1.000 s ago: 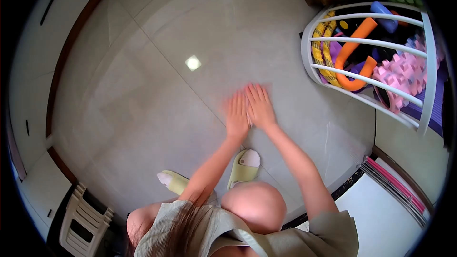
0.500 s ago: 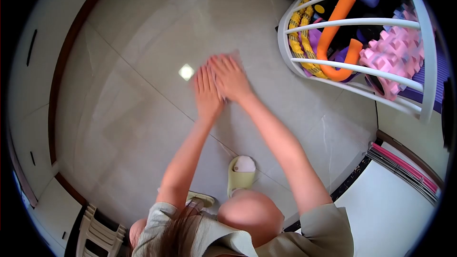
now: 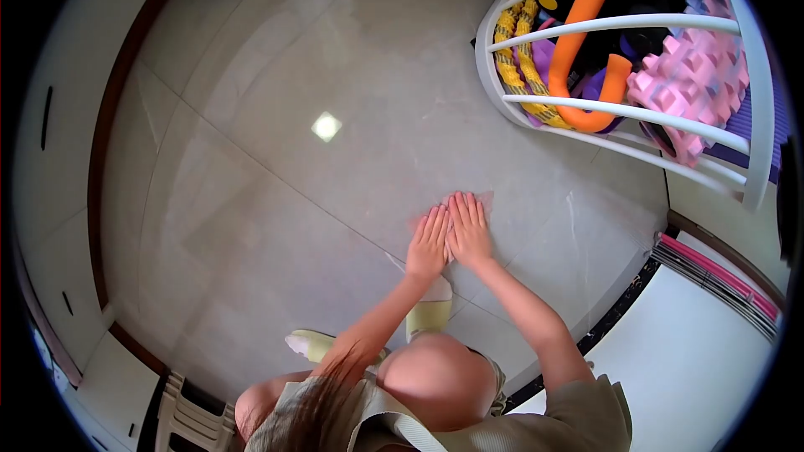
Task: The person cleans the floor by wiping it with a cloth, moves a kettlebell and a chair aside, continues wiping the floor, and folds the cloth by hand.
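Both hands and the thin pinkish cloth [image 3: 487,201] have drawn back toward the slippers [image 3: 429,317] versus half a second ago; left hand [image 3: 429,244] and right hand [image 3: 470,233] lie side by side, grip flat, fingers straight, pinning cloth to floor tile [image 3: 243,234], not clenching it. Step reads as a wiping stroke; next move calls for even pressure so the cloth doesn't slip free. Tile's glossy with one bright reflection [image 3: 327,126], white-barred rack [image 3: 624,23] right, white cabinets [image 3: 67,176] left.

Glossy grey tiled floor [image 3: 251,259], streaked white; thin pale-pink cloth [image 3: 487,202]; open-backed yellow-green slippers [image 3: 429,316]; hooked orange tube [image 3: 561,71]; twisted yellow rope [image 3: 506,29], dark-flecked.
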